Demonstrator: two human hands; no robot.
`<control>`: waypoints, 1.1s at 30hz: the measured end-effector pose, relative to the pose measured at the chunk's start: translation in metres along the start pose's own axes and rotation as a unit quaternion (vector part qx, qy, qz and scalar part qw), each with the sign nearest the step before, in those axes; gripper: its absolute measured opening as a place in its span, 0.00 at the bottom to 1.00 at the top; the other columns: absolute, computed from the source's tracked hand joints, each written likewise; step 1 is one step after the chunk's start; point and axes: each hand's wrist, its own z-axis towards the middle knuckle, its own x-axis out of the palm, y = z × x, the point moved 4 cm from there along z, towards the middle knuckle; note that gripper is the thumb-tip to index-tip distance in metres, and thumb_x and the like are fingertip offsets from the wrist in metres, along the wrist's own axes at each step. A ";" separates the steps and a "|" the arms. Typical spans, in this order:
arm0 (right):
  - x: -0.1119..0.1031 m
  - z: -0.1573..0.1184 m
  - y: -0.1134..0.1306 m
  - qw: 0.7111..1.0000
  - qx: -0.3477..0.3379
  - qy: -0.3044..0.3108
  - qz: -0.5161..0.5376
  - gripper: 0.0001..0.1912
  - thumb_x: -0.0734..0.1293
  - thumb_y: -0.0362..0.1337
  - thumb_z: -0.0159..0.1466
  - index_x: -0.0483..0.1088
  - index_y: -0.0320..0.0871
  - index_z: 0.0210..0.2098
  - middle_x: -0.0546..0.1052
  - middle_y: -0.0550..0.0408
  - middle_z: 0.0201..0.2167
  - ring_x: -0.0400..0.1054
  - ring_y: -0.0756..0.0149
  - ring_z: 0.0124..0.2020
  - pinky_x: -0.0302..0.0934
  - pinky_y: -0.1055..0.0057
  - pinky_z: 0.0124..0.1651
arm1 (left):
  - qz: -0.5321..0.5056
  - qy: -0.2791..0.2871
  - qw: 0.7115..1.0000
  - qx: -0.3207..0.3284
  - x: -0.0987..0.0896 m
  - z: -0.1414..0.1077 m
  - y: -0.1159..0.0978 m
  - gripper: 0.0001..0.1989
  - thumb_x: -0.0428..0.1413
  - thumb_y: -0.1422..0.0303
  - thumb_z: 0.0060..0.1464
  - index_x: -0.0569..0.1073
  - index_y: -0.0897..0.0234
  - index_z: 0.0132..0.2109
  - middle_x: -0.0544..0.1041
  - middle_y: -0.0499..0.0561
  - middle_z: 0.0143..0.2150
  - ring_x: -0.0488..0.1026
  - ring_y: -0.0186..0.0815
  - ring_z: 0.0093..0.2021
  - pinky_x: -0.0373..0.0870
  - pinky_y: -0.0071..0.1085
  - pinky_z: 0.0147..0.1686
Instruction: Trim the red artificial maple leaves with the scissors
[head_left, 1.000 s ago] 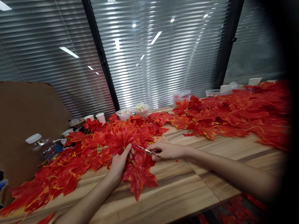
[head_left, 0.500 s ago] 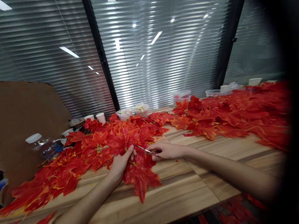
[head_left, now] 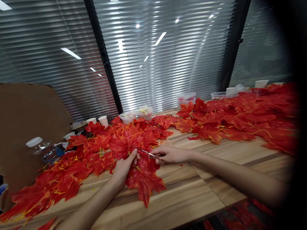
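Observation:
My left hand [head_left: 123,167] pinches a large red artificial maple leaf [head_left: 144,180] near its stem end, pressing it on the wooden table [head_left: 192,195]. My right hand [head_left: 169,154] grips a thin pair of metal scissors [head_left: 149,154], whose tips point left toward my left thumb at the top of the leaf. The leaf's tip hangs toward the table's front edge. Both hands sit at the near edge of a heap of red leaves [head_left: 105,143].
Another long pile of red leaves [head_left: 242,118] covers the right back of the table. Paper cups [head_left: 103,120], small plastic tubs [head_left: 145,111], a capped clear bottle [head_left: 42,148] and a brown cardboard sheet [head_left: 26,111] stand at left and back. Window blinds are behind.
The held leaf has turned slightly, its tip swinging to the right. My left thumb has slid up toward the scissor tips. The right hand has barely moved.

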 end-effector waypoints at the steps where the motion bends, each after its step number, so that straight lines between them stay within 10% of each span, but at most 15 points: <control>1: 0.000 0.000 -0.001 1.000 0.002 0.001 0.009 0.15 0.61 0.43 0.61 0.66 0.36 0.40 0.58 0.60 0.25 0.51 0.74 0.26 0.48 0.77 0.28 | -0.001 0.001 1.000 0.001 0.000 0.000 0.000 0.18 0.52 0.57 0.52 0.71 0.66 0.24 0.64 0.47 0.20 0.61 0.30 0.24 0.58 0.26 0.28; 33: 0.002 -0.002 0.000 0.999 0.024 -0.016 0.025 0.16 0.61 0.42 0.61 0.68 0.35 0.41 0.59 0.61 0.20 0.51 0.75 0.22 0.48 0.78 0.25 | -0.026 0.022 0.999 -0.002 0.002 0.000 0.005 0.18 0.51 0.57 0.53 0.70 0.66 0.25 0.64 0.46 0.20 0.60 0.28 0.24 0.58 0.25 0.29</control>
